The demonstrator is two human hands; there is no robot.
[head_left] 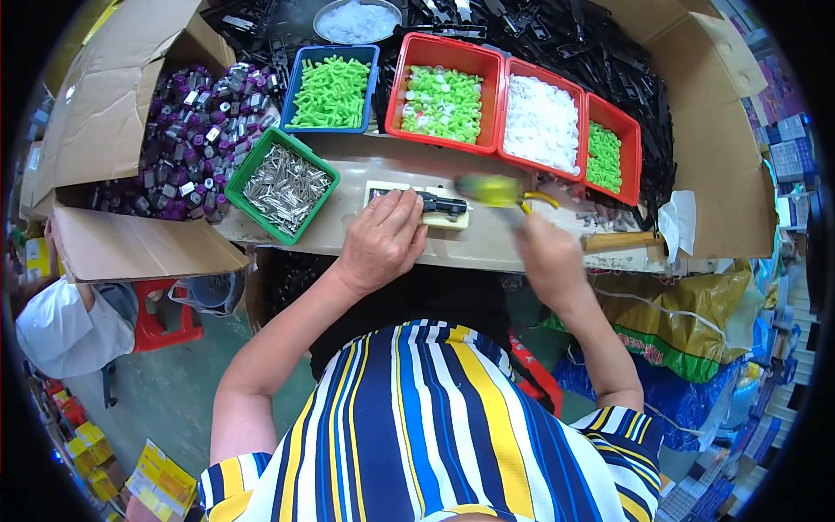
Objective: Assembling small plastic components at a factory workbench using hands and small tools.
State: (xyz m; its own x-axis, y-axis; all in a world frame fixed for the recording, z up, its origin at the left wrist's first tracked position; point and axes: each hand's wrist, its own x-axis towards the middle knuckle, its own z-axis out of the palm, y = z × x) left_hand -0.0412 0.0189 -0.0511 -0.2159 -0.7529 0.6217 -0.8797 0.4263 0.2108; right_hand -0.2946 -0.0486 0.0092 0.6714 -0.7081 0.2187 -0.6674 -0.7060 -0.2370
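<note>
My left hand [380, 239] lies over a cream block [450, 223] on the bench, its fingers together and holding down a black plastic part [445, 205] seated in the block. What lies beneath the fingers is hidden. To the right, my right hand [550, 257] is closed around the handle of a hammer, smeared by motion. The yellow-green hammer head [489, 190] is raised just right of the black part. Beside the hammer head, a curved yellow tool handle [543, 199] shows on the bench.
A green bin [237, 184] of metal screws or pins stands left of the block. Behind are a blue bin [294, 63] of green pieces and red bins [499, 100] of green and white pieces. Cartons [722, 139] flank the bench. A wooden stick [619, 242] lies at right.
</note>
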